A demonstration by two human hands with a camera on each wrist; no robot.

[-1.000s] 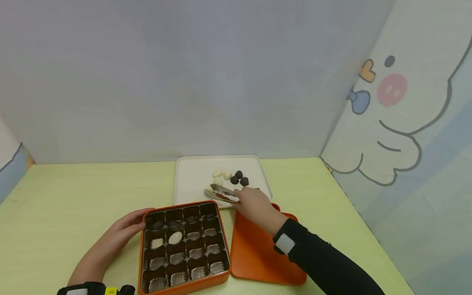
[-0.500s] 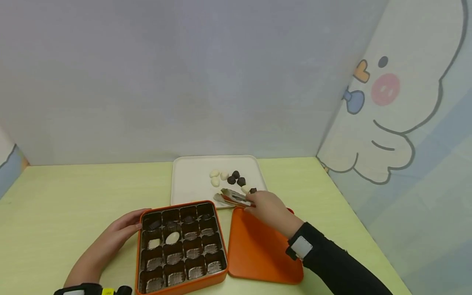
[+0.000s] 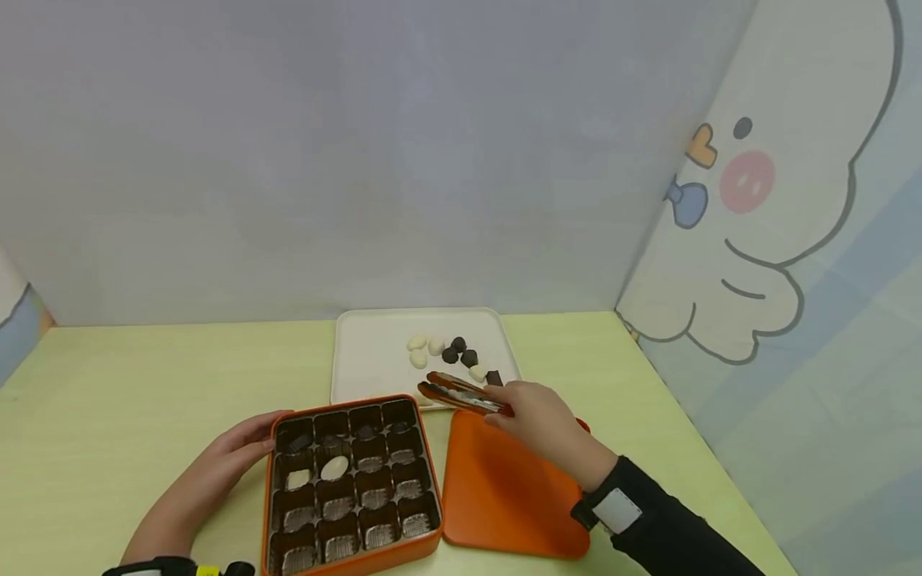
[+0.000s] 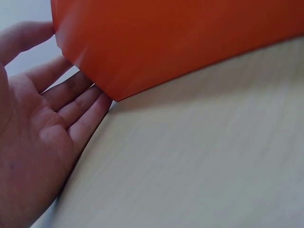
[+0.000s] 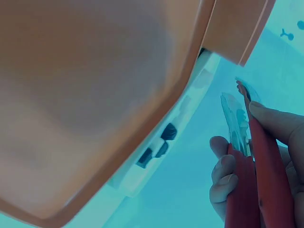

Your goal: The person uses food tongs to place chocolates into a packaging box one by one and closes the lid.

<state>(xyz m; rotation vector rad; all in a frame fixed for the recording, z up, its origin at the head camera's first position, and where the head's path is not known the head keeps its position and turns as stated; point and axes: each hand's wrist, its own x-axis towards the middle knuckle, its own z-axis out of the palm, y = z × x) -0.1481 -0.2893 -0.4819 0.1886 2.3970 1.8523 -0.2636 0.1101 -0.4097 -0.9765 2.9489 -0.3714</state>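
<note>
My left hand (image 3: 229,458) rests against the far left corner of an orange box (image 3: 403,550). In the left wrist view its straight fingers (image 4: 78,88) reach along the box's orange side. A dark divided insert (image 3: 363,480) fills the box; one square cream piece (image 3: 298,479) and one oval white piece (image 3: 334,468) lie in it, with dark pieces in its back row. My right hand (image 3: 540,420) grips red-handled tongs (image 3: 461,392) over the tray's front edge, their arms spread slightly. I cannot tell whether anything sits between their tips.
A white tray (image 3: 360,352) stands behind the box, bearing several white pieces (image 3: 418,358) and dark pieces (image 3: 450,355). An orange lid (image 3: 511,496) lies right of the box, under my right forearm. A grey wall (image 3: 346,160) rises at the table's back edge.
My right hand and the tongs have drawn back towards me and to the right, from over the tray to its front edge. The left hand stays at the box.
</note>
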